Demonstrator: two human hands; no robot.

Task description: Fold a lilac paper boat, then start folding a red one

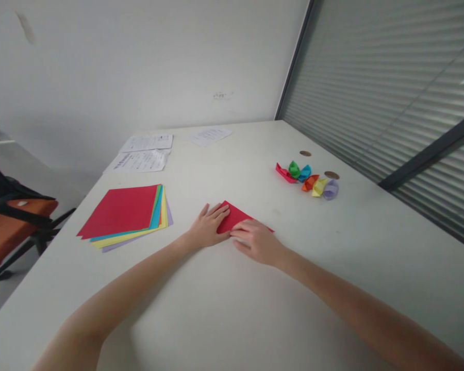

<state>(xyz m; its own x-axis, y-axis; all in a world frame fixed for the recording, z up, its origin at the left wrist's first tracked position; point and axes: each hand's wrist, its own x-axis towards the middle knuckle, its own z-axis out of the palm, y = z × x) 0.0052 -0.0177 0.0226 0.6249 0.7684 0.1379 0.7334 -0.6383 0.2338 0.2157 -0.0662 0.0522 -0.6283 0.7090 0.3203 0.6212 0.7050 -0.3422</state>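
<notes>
A folded piece of red paper (235, 214) lies flat on the white table (201, 304), partly covered by both hands. My left hand (209, 226) rests on its left side with the fingers stretched out. On the near edge of the paper is my right hand (258, 241), its fingers bent and touching the sheet. Whether the right fingers pinch the paper or only press on it cannot be made out.
Left of my hands sits a fanned stack of coloured paper sheets (123, 208), red on top. Several small folded paper shapes (309, 181) stand at the right, near two round brown table inserts. Printed sheets (143, 159) lie further back. Blinds (390, 93) border the right side; an orange chair (19, 221) stands left.
</notes>
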